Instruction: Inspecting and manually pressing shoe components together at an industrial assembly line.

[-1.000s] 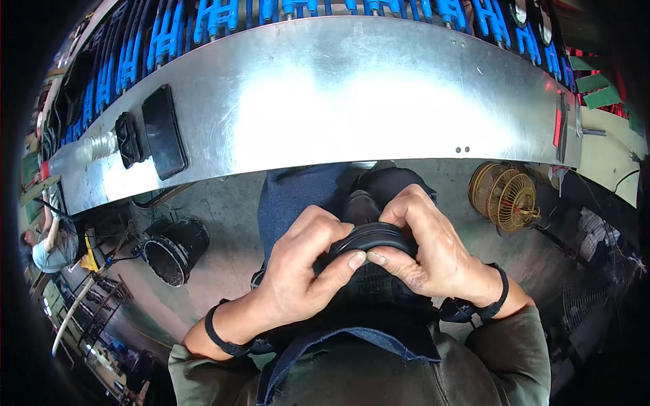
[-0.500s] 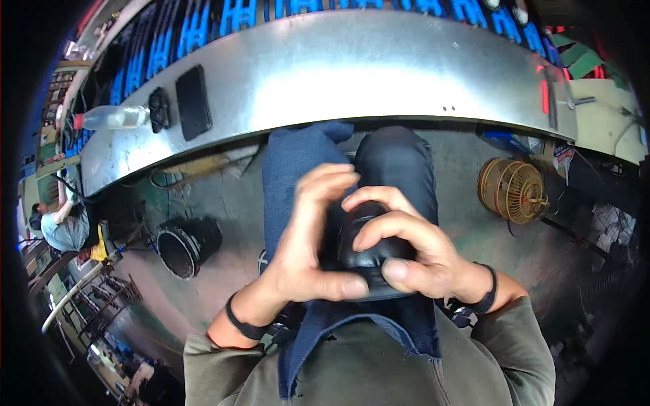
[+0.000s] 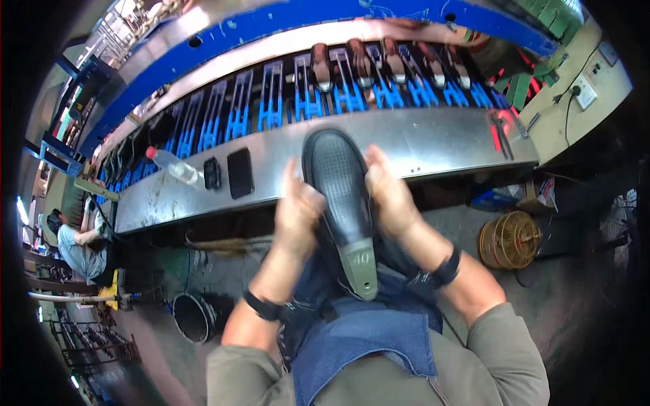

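A black shoe [image 3: 338,183] with a textured front is held lengthwise before me, its rounded toe pointing away. At its near end shows a green shoe last [image 3: 363,271] with a small hole. My left hand [image 3: 301,213] presses against the left side of the shoe, thumb up and fingers blurred by motion. On the opposite side my right hand [image 3: 389,196] grips it, also smeared. The toe overlaps the metal bench in view, while the heel end hangs over my lap.
Across the front runs a metal bench [image 3: 440,139] bearing a phone [image 3: 240,174], a small black object [image 3: 212,174], a plastic bottle [image 3: 177,168] and pliers [image 3: 502,135]. Blue racks [image 3: 271,101] stand behind it. A bucket [image 3: 193,318], bamboo cage [image 3: 509,240] and seated person [image 3: 81,247] are around.
The shoe has risen from my lap and now lies lengthwise with its green last showing. My hands have shifted from cupping it to its two sides. The view has tilted up.
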`<control>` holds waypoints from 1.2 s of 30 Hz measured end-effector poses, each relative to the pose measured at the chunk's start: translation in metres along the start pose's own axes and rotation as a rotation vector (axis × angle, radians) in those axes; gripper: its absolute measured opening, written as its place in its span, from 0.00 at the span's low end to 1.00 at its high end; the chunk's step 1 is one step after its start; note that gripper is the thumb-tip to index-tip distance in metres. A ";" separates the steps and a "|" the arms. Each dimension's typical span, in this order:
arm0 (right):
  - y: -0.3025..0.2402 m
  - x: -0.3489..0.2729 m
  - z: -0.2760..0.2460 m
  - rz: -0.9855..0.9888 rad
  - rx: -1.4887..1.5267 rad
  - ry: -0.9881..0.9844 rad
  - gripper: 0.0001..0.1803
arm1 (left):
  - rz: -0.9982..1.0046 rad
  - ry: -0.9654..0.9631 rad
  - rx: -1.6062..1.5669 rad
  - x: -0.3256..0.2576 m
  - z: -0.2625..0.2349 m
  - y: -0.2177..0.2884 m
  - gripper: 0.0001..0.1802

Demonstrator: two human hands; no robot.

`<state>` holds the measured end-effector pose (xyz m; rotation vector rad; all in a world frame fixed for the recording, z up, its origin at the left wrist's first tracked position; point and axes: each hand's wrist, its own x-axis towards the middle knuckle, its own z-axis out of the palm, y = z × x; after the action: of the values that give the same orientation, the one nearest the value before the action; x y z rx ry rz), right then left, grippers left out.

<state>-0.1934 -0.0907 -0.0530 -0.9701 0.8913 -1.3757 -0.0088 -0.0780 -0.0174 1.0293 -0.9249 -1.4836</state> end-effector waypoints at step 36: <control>0.003 -0.099 -0.079 0.039 -0.654 -0.198 0.36 | -0.356 0.207 -0.577 -0.001 -0.009 -0.062 0.36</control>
<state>-0.2672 0.0055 -0.0895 -1.5415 1.2293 -0.9364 -0.0204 -0.0689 -0.0784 0.9124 -0.1393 -1.7530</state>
